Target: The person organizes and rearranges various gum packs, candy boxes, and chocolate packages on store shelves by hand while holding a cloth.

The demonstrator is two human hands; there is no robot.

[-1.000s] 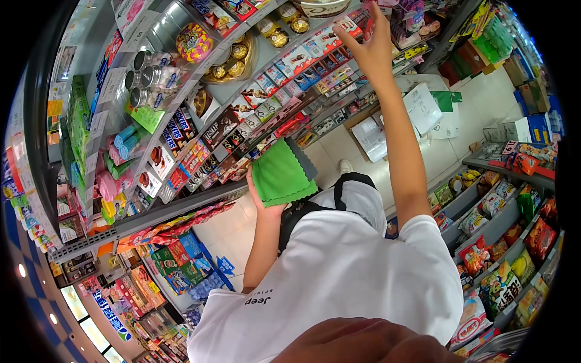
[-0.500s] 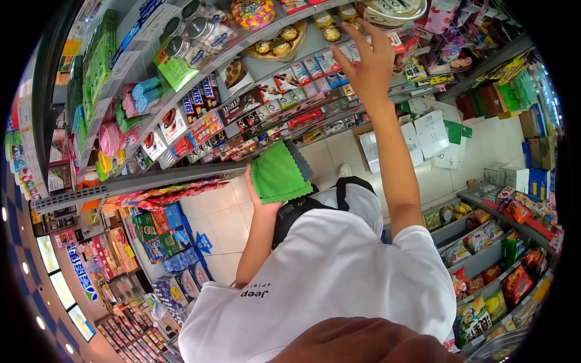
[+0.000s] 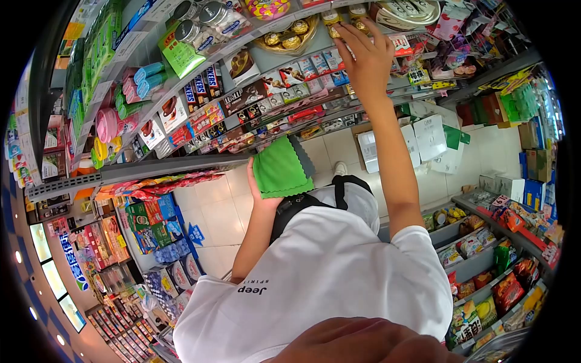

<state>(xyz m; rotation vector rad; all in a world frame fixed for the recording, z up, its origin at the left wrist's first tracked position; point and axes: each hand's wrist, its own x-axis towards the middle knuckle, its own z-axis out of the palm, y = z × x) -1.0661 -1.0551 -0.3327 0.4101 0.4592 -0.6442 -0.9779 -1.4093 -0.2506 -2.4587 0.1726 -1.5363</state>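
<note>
My left hand (image 3: pixel 256 186) is closed on a folded green cloth (image 3: pixel 279 168) with a zigzag edge and a grey layer behind it. It is held in front of my waist, below the shelf. My right hand (image 3: pixel 370 63) reaches up to the shelf, fingers stretched out and somewhat apart. Its fingertips are at a small pack of gold-wrapped chocolates (image 3: pixel 361 24); I cannot tell whether they press on it. Just left of the fingers stands a similar gold chocolate pack (image 3: pixel 332 23). A heart-shaped box of gold chocolates (image 3: pixel 292 40) lies further left.
Chocolate bars fill the lower rack, among them Snickers packs (image 3: pixel 203 85). Clear jars (image 3: pixel 215 15) and a green pouch (image 3: pixel 181 51) stand at upper left. Flattened white cartons (image 3: pixel 417 142) lie on the tiled floor. Snack shelves (image 3: pixel 484 260) are at right.
My right fingers have come closer together and sit nearer the gold chocolate packs. My left hand still holds the green cloth. The view has shifted slightly.
</note>
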